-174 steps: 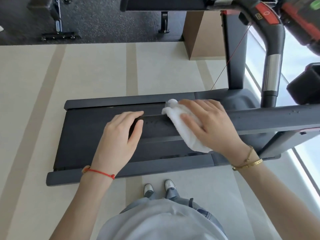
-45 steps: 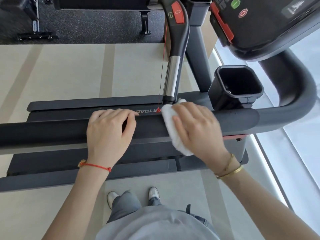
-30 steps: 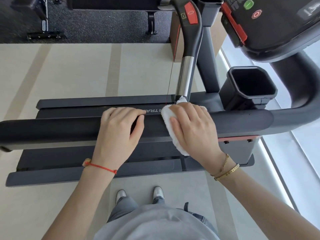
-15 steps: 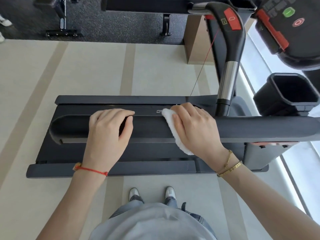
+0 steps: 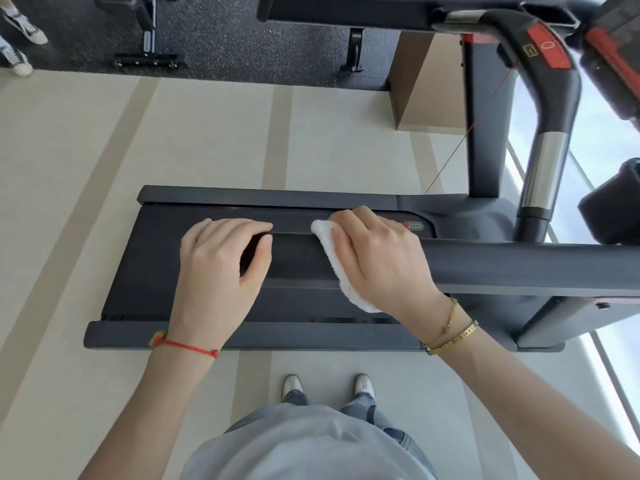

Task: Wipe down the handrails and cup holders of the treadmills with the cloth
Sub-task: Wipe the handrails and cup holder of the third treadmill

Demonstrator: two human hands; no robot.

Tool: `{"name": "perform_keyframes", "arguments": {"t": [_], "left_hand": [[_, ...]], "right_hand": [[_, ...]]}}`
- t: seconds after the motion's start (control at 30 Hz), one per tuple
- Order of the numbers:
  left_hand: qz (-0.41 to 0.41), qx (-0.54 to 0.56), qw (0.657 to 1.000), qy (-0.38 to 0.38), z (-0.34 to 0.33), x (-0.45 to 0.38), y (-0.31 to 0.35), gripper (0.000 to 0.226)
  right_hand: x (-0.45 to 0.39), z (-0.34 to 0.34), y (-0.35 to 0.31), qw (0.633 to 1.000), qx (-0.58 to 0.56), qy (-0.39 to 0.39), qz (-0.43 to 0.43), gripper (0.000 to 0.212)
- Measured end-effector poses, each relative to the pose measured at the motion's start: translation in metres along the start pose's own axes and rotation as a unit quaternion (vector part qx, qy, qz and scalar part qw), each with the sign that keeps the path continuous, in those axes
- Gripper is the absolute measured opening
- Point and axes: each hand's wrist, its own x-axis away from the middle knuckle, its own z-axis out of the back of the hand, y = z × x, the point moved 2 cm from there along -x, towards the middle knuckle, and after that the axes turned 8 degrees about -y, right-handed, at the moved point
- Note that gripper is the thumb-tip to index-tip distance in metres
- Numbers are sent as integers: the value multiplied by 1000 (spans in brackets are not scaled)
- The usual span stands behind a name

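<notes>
A dark padded handrail (image 5: pixel 519 268) runs left to right across the middle of the view. My right hand (image 5: pixel 384 261) presses a white cloth (image 5: pixel 341 271) over the rail, the cloth draped across its top and hanging down the near side. My left hand (image 5: pixel 221 265) grips the rail's free left end, fingers curled over the top. A black cup holder (image 5: pixel 613 206) shows partly at the right edge. The far handrail (image 5: pixel 547 133), black with a chrome section and a red button, rises at the upper right.
The treadmill deck (image 5: pixel 194 306) lies below the rail on a pale striped floor. A brown box (image 5: pixel 429 84) stands behind the upright post. Gym equipment legs (image 5: pixel 149 46) and another person's shoes (image 5: pixel 20 39) are on dark flooring at the top. A window runs along the right.
My right hand and the cloth have slid left along the rail, closer to its free end. The view has shifted left, so the cup holder and console are mostly out of frame.
</notes>
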Motion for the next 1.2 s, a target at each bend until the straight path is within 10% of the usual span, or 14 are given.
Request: {"name": "perform_keyframes", "arguments": {"t": [0.5,0.73,1.0,1.2], "left_hand": [[34,81,996,-10,18,13,-41,22],[55,105,993,-11,17,16,-40,24],[54,127,990,-21,14,18,-32,25],[4,77,995,-56,10,3,-11,25]], "right_hand": [[-28,0,-57,997,-10,-30,66,58],[-29,12,-50,1000,8,13,7,23],[-32,-1,-68,997,-20,5,78,62],[-1,-6,-21,974,-113,193,20,35]]}}
